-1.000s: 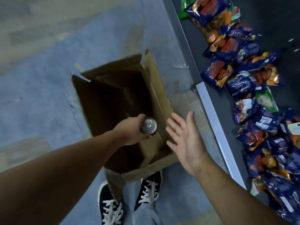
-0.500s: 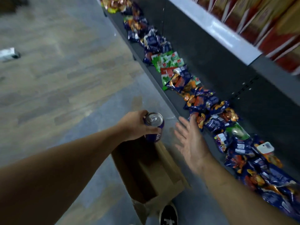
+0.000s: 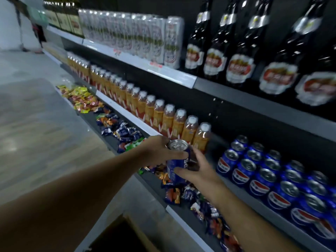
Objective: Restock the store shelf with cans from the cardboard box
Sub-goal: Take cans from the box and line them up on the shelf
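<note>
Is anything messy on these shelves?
Yes. The snack packets on the bottom shelf lie in a loose jumble, overlapping and tilted every way, while the orange bottles and blue cans above stand in neat rows.

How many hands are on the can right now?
2. The left hand grips the can near its top from the left; the right hand holds its lower part from the right.

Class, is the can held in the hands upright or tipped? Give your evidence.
Upright, leaning slightly: the can has its silver top uppermost, blue body below, gripped by the left hand and right hand.
</note>
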`<state>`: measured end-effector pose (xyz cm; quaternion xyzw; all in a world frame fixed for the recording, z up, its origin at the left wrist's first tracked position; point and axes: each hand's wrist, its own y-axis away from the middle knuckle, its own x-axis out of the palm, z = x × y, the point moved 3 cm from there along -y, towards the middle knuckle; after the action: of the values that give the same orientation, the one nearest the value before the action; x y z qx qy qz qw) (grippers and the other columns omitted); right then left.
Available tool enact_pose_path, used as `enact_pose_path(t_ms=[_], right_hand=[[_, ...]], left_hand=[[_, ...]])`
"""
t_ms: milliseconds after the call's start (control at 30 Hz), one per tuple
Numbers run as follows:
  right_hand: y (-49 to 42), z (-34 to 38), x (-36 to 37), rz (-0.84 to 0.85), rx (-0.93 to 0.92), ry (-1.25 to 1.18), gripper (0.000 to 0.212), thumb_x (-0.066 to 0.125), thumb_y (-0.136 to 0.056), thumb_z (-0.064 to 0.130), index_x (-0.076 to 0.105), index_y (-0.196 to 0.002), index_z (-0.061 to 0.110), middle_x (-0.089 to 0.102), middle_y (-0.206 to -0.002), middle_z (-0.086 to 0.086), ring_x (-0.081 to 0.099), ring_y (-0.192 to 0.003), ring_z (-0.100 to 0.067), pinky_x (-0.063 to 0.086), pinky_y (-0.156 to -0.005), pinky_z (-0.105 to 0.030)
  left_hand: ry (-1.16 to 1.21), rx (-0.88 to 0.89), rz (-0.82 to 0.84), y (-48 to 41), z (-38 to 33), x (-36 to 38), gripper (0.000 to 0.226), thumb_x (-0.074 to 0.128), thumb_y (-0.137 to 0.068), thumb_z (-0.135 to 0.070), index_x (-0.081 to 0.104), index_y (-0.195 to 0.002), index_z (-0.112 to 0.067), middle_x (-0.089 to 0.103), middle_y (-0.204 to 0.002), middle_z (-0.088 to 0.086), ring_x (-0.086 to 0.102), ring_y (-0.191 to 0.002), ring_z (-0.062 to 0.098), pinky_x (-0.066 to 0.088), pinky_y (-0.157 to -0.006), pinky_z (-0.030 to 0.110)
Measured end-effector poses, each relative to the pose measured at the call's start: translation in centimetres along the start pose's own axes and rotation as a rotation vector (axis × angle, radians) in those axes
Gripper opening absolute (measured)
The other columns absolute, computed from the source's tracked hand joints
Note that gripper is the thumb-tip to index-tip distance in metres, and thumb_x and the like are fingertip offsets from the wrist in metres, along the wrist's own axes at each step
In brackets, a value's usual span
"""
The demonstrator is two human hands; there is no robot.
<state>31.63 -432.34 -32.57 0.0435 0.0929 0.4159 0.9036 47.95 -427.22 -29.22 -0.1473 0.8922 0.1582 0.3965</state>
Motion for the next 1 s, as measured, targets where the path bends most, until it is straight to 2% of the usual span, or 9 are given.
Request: enact_pose_path(t_ms=[100, 267, 433, 533, 600, 667, 800, 933, 1000], right_hand=[[3.2, 2.2, -4.4, -0.134, -0.073, 0.095, 0.054, 0.081, -0.081, 0.022, 0.048, -0.112, 0.053, 0.064, -0.099, 0.036, 0.058, -0.086, 0.022, 0.046, -0.066, -0.004], [10.0, 2.0, -12.3, -0.307, -0.099, 0.192, 0.042, 0.082, -0.079, 0.037, 0.050, -0.101, 0.054, 0.064, -0.093, 0.035, 0.060, -0.087, 0.017, 0.049, -0.072, -0.013], [18.5, 0.0, -21.8, -0.463, -0.084, 0.217, 0.050, 0.082, -0.079, 0.035, 0.053, -0.120, 0.037, 0.065, -0.107, 0.020, 0.062, -0.096, 0.004, 0.046, -0.071, -0.015], [24.0, -0.7, -27.7, -0.545, -0.069, 0.231, 0.060, 0.081, -0.079, 0.038, 0.050, -0.130, 0.031, 0.065, -0.113, 0.015, 0.062, -0.100, -0.002, 0.047, -0.073, -0.019], [27.7, -1.5, -31.7, -0.600, -0.064, 0.237, 0.062, 0.081, -0.079, 0.040, 0.048, -0.132, 0.031, 0.064, -0.115, 0.013, 0.059, -0.095, 0.001, 0.046, -0.067, -0.015], [31.5, -2.4, -35.5, -0.637, -0.043, 0.250, 0.062, 0.080, -0.080, 0.041, 0.046, -0.132, 0.030, 0.062, -0.113, 0.012, 0.057, -0.090, 0.004, 0.043, -0.059, -0.009], [37.3, -4.5, -43.3, -0.732, 0.016, 0.266, 0.063, 0.080, -0.080, 0.040, 0.046, -0.132, 0.028, 0.063, -0.116, 0.006, 0.061, -0.087, -0.004, 0.045, -0.059, -0.015], [41.0, -6.5, -49.4, -0.843, 0.040, 0.259, 0.058, 0.080, -0.080, 0.037, 0.047, -0.126, 0.027, 0.065, -0.107, 0.006, 0.063, -0.084, -0.008, 0.050, -0.063, -0.023], [42.2, -7.6, -52.3, -0.879, 0.070, 0.252, 0.047, 0.080, -0.082, 0.034, 0.049, -0.116, 0.022, 0.065, -0.095, 0.007, 0.062, -0.074, -0.010, 0.050, -0.056, -0.024]], left_hand=[[-0.025, 0.072, 0.029, 0.2, -5.9, 1.4, 0.049, 0.072, -0.077, -0.065, 0.070, -0.089, -0.017, 0.075, -0.076, 0.003, 0.071, -0.067, 0.015, 0.058, -0.063, 0.033], [-0.131, 0.238, 0.059, 2.2, -15.3, 6.8, 0.037, 0.068, -0.083, -0.061, 0.064, -0.070, -0.026, 0.064, -0.061, -0.009, 0.061, -0.061, 0.002, 0.049, -0.064, 0.023], [-0.023, 0.283, 0.125, 6.8, -24.5, 13.0, 0.053, 0.047, -0.091, -0.068, 0.069, -0.097, -0.021, 0.069, -0.091, -0.005, 0.064, -0.083, 0.010, 0.045, -0.070, 0.023], [0.129, 0.278, 0.112, 10.1, -29.1, 16.0, 0.051, 0.036, -0.095, -0.069, 0.051, -0.098, -0.021, 0.053, -0.099, 0.004, 0.053, -0.091, 0.017, 0.037, -0.073, 0.031], [0.181, 0.251, 0.123, 11.5, -31.9, 18.3, 0.059, 0.033, -0.095, -0.069, 0.060, -0.121, -0.022, 0.057, -0.120, 0.009, 0.054, -0.114, 0.021, 0.037, -0.089, 0.032], [0.167, 0.248, 0.145, 12.3, -34.7, 21.1, 0.074, 0.032, -0.092, -0.075, 0.052, -0.141, -0.023, 0.053, -0.139, 0.002, 0.047, -0.133, 0.022, 0.033, -0.104, 0.034], [0.203, 0.284, 0.174, 13.3, -40.5, 26.2, 0.105, 0.033, -0.064, -0.100, 0.051, -0.140, -0.031, 0.052, -0.143, -0.004, 0.046, -0.133, 0.018, 0.034, -0.115, 0.046], [0.171, 0.320, 0.247, 13.2, -45.0, 31.3, 0.082, 0.029, -0.084, -0.082, 0.041, -0.147, -0.029, 0.050, -0.142, -0.005, 0.046, -0.130, 0.017, 0.037, -0.107, 0.040], [0.168, 0.319, 0.288, 12.2, -46.6, 33.9, 0.095, 0.030, -0.074, -0.089, 0.038, -0.149, -0.031, 0.047, -0.148, -0.007, 0.044, -0.136, 0.019, 0.037, -0.110, 0.042]])
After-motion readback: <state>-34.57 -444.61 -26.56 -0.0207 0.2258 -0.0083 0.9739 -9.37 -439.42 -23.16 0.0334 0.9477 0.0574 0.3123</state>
